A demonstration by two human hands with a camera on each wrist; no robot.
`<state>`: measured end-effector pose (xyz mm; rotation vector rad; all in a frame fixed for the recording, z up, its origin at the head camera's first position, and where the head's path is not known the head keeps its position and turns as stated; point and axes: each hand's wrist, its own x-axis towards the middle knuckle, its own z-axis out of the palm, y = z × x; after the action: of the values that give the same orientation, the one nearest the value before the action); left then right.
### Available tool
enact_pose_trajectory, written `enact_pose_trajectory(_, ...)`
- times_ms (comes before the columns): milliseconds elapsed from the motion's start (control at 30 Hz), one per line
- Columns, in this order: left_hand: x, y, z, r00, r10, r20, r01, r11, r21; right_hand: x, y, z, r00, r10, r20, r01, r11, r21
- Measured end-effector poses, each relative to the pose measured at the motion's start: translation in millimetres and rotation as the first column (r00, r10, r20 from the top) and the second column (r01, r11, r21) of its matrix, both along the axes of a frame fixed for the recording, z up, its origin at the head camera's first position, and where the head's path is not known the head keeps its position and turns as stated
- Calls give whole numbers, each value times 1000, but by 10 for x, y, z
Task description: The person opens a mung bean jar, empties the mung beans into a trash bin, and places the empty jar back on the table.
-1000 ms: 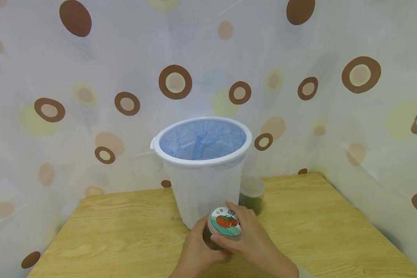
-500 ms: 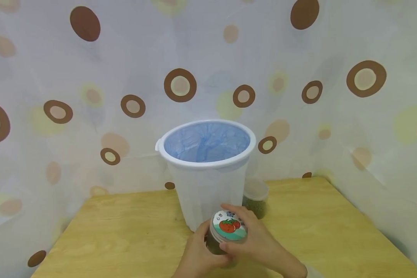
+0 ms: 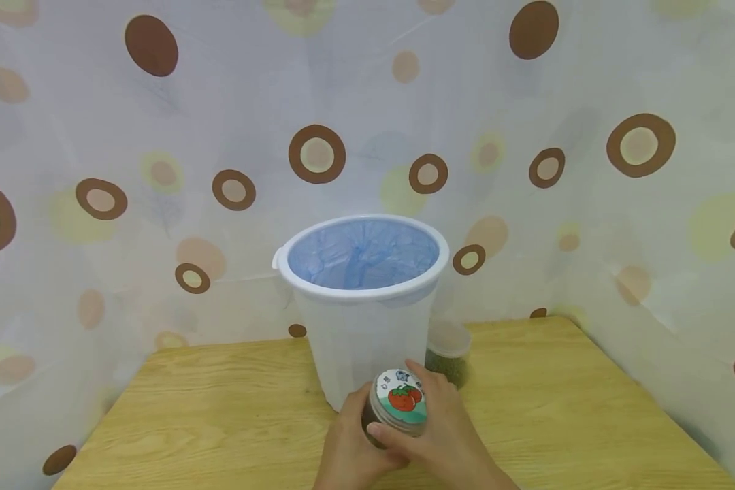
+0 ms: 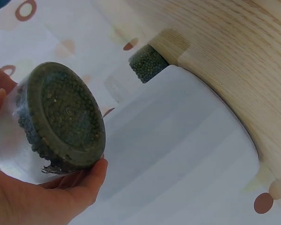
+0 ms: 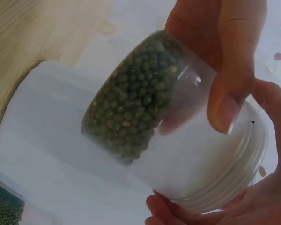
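Observation:
A clear round jar (image 3: 372, 423), partly filled with small green beans, is held tilted in front of the bin. Its lid (image 3: 403, 397) carries a printed picture of red tomatoes on white and green. My left hand (image 3: 355, 442) grips the jar's body; in the left wrist view, its thumb and fingers (image 4: 91, 180) wrap the side near the bean-covered bottom. My right hand (image 3: 444, 425) holds the lid between thumb and fingers. Seen from the right wrist, the beans (image 5: 131, 103) lie toward the jar's bottom end, and the right fingers (image 5: 271, 192) curve round the ridged lid end.
Behind my hands stands a white bin (image 3: 367, 340) lined with a blue bag (image 3: 361, 255). A second clear jar of green beans (image 3: 448, 354) stands right beside it. The wooden table (image 3: 220, 408) meets a wall covering with brown and yellow circles (image 3: 98, 272).
The jar stays between both hands. My right hand has turned a little round the lid, its thumb shifting left. The whole head view has shifted slightly.

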<state>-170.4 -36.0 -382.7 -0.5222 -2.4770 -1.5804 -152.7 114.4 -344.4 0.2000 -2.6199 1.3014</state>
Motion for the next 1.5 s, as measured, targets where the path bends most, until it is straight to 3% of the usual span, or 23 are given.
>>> enact_pose_trajectory(167, 1, 24, 7, 1000, -12, 25, 11, 1000, 15, -17, 27, 10, 999, -20, -28, 20, 1000, 9)
enact_pose_trajectory(500, -8, 41, 51, 991, -113, 74, 106, 990, 94, -2, 139, 53, 997, 66, -38, -68, 996, -56)
enact_pose_trajectory(733, 3, -33, 58, 964, -161, 212, 133, 981, 138, -11, 162, 32, 986, 164, -19, -165, 979, -119)
enact_pose_trajectory(933, -4, -99, 14, 947, -246, 206, 219, 965, 147, -9, 197, 0, 967, 253, -38, -256, 958, -128)
enact_pose_trajectory(1033, 2, -96, 15, 946, -247, 209, 220, 965, 145, -4, 226, -3, 958, 286, -19, -286, 949, -131)
enact_pose_trajectory(1167, 1, -72, 29, 964, -178, 195, 156, 980, 126, 2, 191, 14, 972, 235, -15, -236, 970, -65)
enact_pose_trajectory(1300, 16, -45, 26, 978, -111, 175, 91, 989, 120, 24, 74, 27, 996, 88, -14, -88, 996, 13)
enact_pose_trajectory(1400, 39, -25, 21, 984, -86, 158, 70, 992, 105, 47, 9, 37, 1000, 2, -14, -2, 999, 45)
enact_pose_trajectory(1500, 53, -22, 24, 988, -68, 140, 58, 995, 76, 62, -10, 62, 1000, -17, -10, 18, 999, 38)
